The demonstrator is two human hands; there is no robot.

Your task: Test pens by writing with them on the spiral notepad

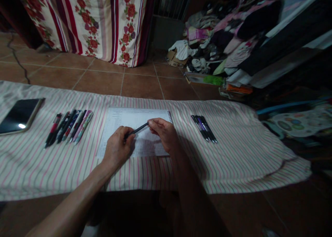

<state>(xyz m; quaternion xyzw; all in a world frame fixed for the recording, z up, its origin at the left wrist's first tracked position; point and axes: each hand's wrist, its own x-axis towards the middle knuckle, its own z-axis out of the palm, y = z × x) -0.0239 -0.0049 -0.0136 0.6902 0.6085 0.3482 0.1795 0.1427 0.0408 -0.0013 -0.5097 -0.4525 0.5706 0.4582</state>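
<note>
"Where is the dark pen [140, 127]?"

"Right between the two hands, over the notebook [145, 114]. I can't tell if it touches the page."

"Which way does it go?"

"On a slant. The low end is by the left hand [118, 143], near the person. The other end goes up and away to the right hand [163, 131]."

"Are the hands open?"

"No. The left one curls around the low end. The right one pinches the far end with its thumb and fingertips."

"So which is nearer?"

"Neither! Both have it."

"And the small bunch of pens [203, 128] on the bench [238, 150]?"

"Off to the right, nearer the right hand."
</note>
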